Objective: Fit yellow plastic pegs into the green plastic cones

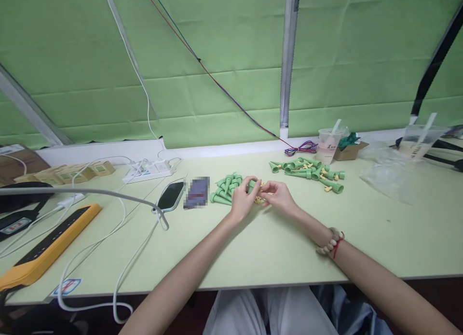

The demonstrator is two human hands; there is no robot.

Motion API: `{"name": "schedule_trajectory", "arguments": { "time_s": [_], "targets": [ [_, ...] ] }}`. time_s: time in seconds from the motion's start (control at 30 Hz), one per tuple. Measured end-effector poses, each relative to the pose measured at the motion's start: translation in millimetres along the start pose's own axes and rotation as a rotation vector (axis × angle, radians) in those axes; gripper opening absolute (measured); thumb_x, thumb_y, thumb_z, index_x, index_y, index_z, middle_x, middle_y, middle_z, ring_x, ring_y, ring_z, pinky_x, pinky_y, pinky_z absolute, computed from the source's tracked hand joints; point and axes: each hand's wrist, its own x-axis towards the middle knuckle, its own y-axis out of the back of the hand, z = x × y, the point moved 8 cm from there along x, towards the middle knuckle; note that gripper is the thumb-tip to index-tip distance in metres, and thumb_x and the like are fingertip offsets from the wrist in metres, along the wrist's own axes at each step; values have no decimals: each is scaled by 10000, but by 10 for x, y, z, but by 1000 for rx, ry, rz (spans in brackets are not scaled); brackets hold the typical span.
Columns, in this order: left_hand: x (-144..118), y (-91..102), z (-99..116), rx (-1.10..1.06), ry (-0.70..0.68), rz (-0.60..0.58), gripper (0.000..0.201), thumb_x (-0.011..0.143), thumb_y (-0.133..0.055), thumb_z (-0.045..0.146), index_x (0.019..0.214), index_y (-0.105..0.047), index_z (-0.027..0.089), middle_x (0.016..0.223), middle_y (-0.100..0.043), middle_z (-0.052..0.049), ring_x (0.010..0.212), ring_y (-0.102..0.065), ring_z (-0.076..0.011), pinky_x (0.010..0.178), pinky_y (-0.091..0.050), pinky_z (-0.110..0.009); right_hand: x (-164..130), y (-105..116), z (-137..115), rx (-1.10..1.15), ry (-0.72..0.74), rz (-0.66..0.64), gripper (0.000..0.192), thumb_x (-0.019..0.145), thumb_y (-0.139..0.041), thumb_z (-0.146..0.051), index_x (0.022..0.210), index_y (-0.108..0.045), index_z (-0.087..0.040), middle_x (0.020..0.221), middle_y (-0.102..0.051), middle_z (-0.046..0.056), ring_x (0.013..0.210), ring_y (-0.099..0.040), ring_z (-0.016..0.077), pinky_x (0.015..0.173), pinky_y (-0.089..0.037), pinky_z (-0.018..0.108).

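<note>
Near the middle of the table my left hand (243,199) is closed around a green plastic cone (251,185), its wide end toward my right hand. My right hand (281,198) pinches at that end, with a small yellow plastic piece (262,184) at the fingertips, partly hidden by them. More yellow pieces (259,200) lie on the table under and between the hands. Beside my left hand rests a pile of green cones (227,186). Farther right, a loose group of green cones (311,170) lies on the table, several with yellow pieces attached.
Left of the pile are a blurred dark rectangle (197,192) and a phone (171,196). White cables, a white power strip (150,170) and an orange power strip (54,241) occupy the left. Drink cups (327,146), a small cardboard box (350,151) and a clear plastic bag (388,173) stand right.
</note>
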Motion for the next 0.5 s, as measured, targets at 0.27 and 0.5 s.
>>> {"name": "schedule_trajectory", "arguments": {
  "time_s": [0.27, 0.5],
  "targets": [
    [42, -93, -162, -413, 190, -16, 387, 766, -475, 542, 814, -558, 167, 454, -366, 64, 359, -295, -49, 369, -232, -187, -31, -45, -38, -114, 26, 34, 265, 654, -661, -378, 797, -594, -165, 783, -625, 51, 644, -613, 161, 385, -432, 195],
    [68, -48, -88, -448, 194, -38, 340, 746, -533, 508, 793, -549, 171, 387, -308, 82, 327, -274, -39, 334, -212, -162, -121, -195, 115, 155, -359, -149, 280, 669, -674, -395, 816, -623, -162, 921, -643, 49, 665, -608, 89, 421, -414, 126]
  ]
}}
